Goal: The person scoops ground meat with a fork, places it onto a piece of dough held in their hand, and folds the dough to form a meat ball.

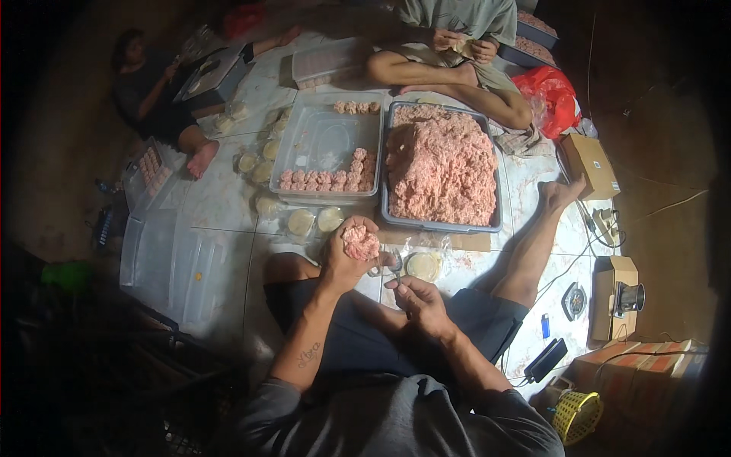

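The left hand cups a round lump of pink meat mix just on this side of the clear box, and the right hand pinches a small tool. This looks like the shaping step, and the next move seems to need a soft hold and a steady tool. The brown box has a little pale mark, too small to read
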Tool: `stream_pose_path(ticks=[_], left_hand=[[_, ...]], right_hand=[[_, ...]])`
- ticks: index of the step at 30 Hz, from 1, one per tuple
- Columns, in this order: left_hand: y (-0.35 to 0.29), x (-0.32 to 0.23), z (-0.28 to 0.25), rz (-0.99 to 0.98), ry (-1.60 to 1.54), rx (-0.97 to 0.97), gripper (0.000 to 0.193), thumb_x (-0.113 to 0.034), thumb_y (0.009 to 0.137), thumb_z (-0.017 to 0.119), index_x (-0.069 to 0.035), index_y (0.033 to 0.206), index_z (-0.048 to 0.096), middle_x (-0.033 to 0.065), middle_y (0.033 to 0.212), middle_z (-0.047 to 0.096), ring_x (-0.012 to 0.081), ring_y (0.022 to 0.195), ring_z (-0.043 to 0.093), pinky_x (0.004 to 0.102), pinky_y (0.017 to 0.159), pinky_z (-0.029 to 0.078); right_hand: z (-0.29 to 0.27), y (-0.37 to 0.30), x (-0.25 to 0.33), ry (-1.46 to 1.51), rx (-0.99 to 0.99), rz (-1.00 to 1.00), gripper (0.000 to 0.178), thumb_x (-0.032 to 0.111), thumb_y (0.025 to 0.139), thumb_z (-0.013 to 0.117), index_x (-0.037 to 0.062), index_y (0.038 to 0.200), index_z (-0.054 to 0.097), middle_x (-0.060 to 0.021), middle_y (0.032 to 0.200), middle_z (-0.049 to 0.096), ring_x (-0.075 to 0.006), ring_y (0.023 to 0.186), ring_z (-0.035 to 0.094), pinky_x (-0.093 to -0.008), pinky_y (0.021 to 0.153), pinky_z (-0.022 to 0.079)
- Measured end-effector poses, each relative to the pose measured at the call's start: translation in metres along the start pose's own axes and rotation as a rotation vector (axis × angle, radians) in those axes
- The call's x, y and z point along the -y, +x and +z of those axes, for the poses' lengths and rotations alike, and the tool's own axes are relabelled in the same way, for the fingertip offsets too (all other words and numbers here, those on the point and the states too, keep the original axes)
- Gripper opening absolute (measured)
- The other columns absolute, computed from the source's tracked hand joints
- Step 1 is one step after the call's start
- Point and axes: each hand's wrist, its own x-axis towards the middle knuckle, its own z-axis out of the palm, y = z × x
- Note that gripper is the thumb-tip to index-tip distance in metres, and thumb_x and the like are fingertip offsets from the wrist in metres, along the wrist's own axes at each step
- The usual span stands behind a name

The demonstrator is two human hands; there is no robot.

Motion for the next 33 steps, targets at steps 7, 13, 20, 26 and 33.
stream_pose_path(ticks=[7,13,20,26,33], left_hand=[[0.001,0.017,-0.002,0.209,0.318,0.011,0.033,0.002,0.073,0.085,-0.005,0.094,0.061,0.0021,0.085,0.063,0.0123,0.077,0.059,0.0259,0.074,0.051],[0.001,0.011,-0.004,0.163,-0.03,0.073,0.034,0.003,0.074,0.084,-0.002,0.098,0.06,0.0038,0.086,0.063,0.0119,0.079,0.059,0.0275,0.07,0.052],[0.006,0.011,0.01,0.139,0.389,-0.08,0.044,-0.015,0.066,0.095,-0.006,0.094,0.061,-0.0043,0.081,0.057,0.0061,0.074,0.053,0.0224,0.068,0.046],[0.004,-0.005,-0.009,-0.029,0.055,0.055,0.049,-0.013,0.068,0.093,-0.005,0.102,0.059,-0.0044,0.084,0.057,0.0056,0.08,0.054,0.0216,0.071,0.048],[0.004,0.011,0.008,0.153,0.279,-0.008,0.051,-0.022,0.063,0.097,-0.006,0.093,0.059,-0.0042,0.081,0.056,0.0058,0.074,0.052,0.0227,0.066,0.046]], right_hand=[[-0.007,0.012,0.009,-0.863,-0.286,-0.439,0.017,-0.003,0.095,0.053,-0.0023,0.104,0.067,-0.02,0.087,0.055,-0.0336,0.079,0.057,-0.0367,0.069,0.046],[-0.013,-0.008,0.018,-0.428,-0.08,-0.103,0.02,0.005,0.101,0.054,-0.0004,0.115,0.068,-0.0078,0.096,0.06,-0.015,0.094,0.057,-0.0287,0.086,0.045],[0.001,0.01,0.027,-0.838,-0.242,-0.406,0.028,-0.009,0.091,0.055,0.0,0.115,0.066,-0.0144,0.086,0.054,-0.0274,0.078,0.057,-0.0336,0.07,0.047],[-0.015,-0.008,0.03,-0.403,-0.195,-0.151,0.019,0.004,0.102,0.054,-0.0008,0.113,0.068,-0.0058,0.095,0.057,-0.0151,0.091,0.056,-0.0254,0.082,0.043],[0.006,0.008,0.003,-0.584,-0.152,-0.409,0.015,0.0,0.099,0.057,-0.0021,0.11,0.067,-0.0089,0.094,0.058,-0.0171,0.086,0.056,-0.0266,0.078,0.044]])
